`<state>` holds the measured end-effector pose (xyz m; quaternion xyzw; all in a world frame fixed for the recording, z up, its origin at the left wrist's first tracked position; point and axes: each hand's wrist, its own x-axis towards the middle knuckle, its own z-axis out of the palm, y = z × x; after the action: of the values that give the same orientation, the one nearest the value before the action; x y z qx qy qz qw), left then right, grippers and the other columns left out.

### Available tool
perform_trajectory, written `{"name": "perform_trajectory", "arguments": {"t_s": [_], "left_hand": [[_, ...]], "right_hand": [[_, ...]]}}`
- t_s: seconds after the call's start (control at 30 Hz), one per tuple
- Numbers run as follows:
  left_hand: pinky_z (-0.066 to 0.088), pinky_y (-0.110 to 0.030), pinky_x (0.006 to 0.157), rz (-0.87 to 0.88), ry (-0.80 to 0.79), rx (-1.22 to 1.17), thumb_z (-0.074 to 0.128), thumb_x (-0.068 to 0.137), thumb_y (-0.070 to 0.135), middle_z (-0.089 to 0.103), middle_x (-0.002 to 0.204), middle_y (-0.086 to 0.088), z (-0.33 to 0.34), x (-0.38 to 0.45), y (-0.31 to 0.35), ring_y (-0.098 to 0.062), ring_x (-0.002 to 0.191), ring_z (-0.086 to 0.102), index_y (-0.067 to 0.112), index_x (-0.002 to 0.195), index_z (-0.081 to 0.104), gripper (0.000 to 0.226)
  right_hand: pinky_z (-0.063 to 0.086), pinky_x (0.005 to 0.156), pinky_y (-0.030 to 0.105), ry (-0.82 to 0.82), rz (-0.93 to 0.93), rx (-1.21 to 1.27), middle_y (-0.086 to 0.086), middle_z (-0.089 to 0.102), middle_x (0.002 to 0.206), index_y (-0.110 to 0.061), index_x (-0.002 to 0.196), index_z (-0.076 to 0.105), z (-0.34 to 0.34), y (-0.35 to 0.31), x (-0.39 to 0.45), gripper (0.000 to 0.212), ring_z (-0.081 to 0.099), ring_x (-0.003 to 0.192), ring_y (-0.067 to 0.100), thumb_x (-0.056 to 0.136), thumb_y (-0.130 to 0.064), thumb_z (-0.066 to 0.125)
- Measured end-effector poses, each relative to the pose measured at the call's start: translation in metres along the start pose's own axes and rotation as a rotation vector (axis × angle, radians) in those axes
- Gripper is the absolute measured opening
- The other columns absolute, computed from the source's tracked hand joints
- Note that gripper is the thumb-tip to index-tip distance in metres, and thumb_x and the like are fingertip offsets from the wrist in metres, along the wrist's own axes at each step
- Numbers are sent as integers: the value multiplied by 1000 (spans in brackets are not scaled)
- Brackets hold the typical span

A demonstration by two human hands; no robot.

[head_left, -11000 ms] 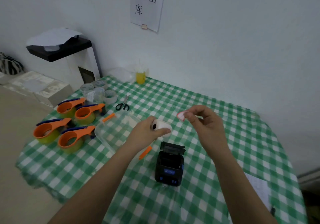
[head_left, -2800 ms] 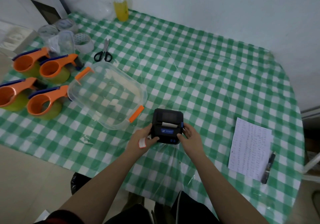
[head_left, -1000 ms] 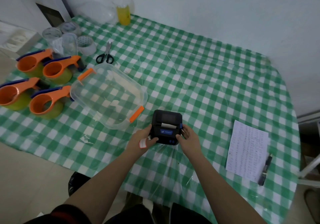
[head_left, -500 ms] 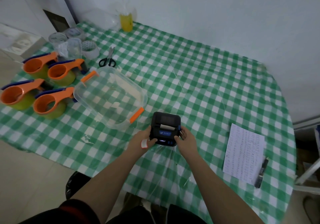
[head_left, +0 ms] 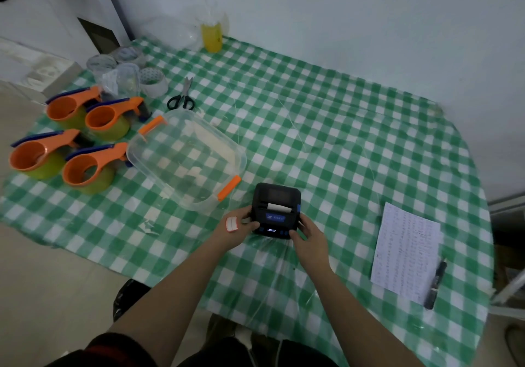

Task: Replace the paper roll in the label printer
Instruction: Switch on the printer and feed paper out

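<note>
The black label printer [head_left: 275, 209] sits on the green checked tablecloth near the table's front edge, its lid closed. A strip of white paper [head_left: 279, 207] sticks out of its slot, and small lights glow on its front panel. My left hand [head_left: 237, 229] grips the printer's left side; a red-edged white label [head_left: 232, 224] is stuck to the back of this hand. My right hand [head_left: 308, 237] holds the printer's right front corner, thumb against its side.
A clear plastic box [head_left: 186, 158] with orange clips lies left of the printer. Several orange tape dispensers [head_left: 85, 165] and tape rolls [head_left: 153, 81] fill the left side, with scissors [head_left: 183, 97] and a yellow bottle [head_left: 211, 37] behind. A printed sheet [head_left: 406, 253] and pen [head_left: 434, 284] lie right.
Eleven seconds ago the printer lay open while my hands held the roll and a label above it. Since then the lid is closed, and both hands stay on the printer; only the view shifts slightly.
</note>
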<state>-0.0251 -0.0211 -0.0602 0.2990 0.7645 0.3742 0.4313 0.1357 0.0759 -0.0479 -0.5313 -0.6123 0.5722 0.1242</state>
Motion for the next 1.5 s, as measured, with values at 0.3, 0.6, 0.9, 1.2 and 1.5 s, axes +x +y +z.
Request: {"name": "perform_trajectory", "arguments": {"t_s": [0.3, 0.6, 0.9, 1.2, 1.5], "left_hand": [[46, -35, 91, -49, 207, 69, 60, 85, 15, 62, 119, -13, 8, 1, -8, -27, 104, 60, 12, 120, 56, 35], [46, -31, 87, -39, 217, 87, 59, 86, 17, 61, 119, -12, 10, -1, -11, -25, 100, 60, 12, 119, 56, 33], [42, -27, 82, -39, 223, 73, 58, 87, 17, 60, 119, -10, 11, -2, -9, -20, 94, 57, 12, 120, 55, 33], [46, -32, 88, -40, 219, 74, 58, 87, 19, 61, 120, -9, 10, -4, -9, -23, 100, 59, 15, 120, 55, 34], [44, -28, 82, -27, 218, 80, 58, 87, 19, 61, 119, -10, 9, -4, -7, -17, 90, 58, 14, 121, 54, 35]], "right_hand": [[45, 93, 26, -13, -54, -55, 6, 55, 129, -11, 131, 47, 0, 4, 3, 56, 51, 114, 15, 80, 2, 65], [46, 101, 39, 2, -90, -136, 7, 53, 133, -12, 134, 43, 4, 8, 4, 57, 50, 119, 18, 82, -3, 64], [43, 102, 34, 0, -79, -139, 5, 54, 134, -14, 134, 43, 1, 9, 4, 58, 52, 119, 17, 81, -3, 65], [40, 95, 23, -15, -79, -105, 4, 56, 132, -14, 132, 46, -1, 9, 5, 56, 53, 118, 16, 80, -2, 66], [40, 94, 23, -22, -79, -76, 4, 56, 131, -14, 131, 47, -3, 9, 4, 56, 52, 117, 15, 80, -1, 66]]}}
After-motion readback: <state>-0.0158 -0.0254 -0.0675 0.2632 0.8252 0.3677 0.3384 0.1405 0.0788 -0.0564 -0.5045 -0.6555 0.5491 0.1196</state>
